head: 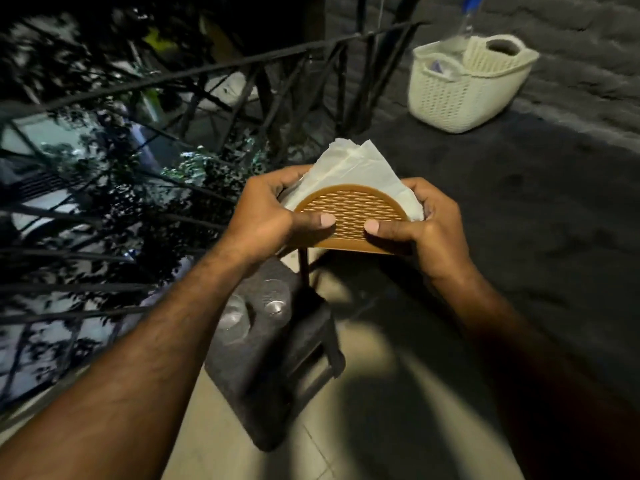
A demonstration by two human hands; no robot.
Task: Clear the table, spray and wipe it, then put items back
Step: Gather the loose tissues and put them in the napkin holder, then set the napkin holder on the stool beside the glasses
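To my left ran a dark metal railing [207, 69], its top bar slanting across the view and thin bars crossing beneath it. Beyond it I saw leafy branches [86, 209], dark against paler patches of light, too blurred to tell more. A grey brick wall [571, 36] rose at the far right. Below me lay a pale tiled floor [346, 427], partly in shadow, and on it stood a small dark stool [277, 375] near the railing.

one napkin holder [351, 221], two glasses [275, 299], one basket [464, 95], two hands [266, 216]
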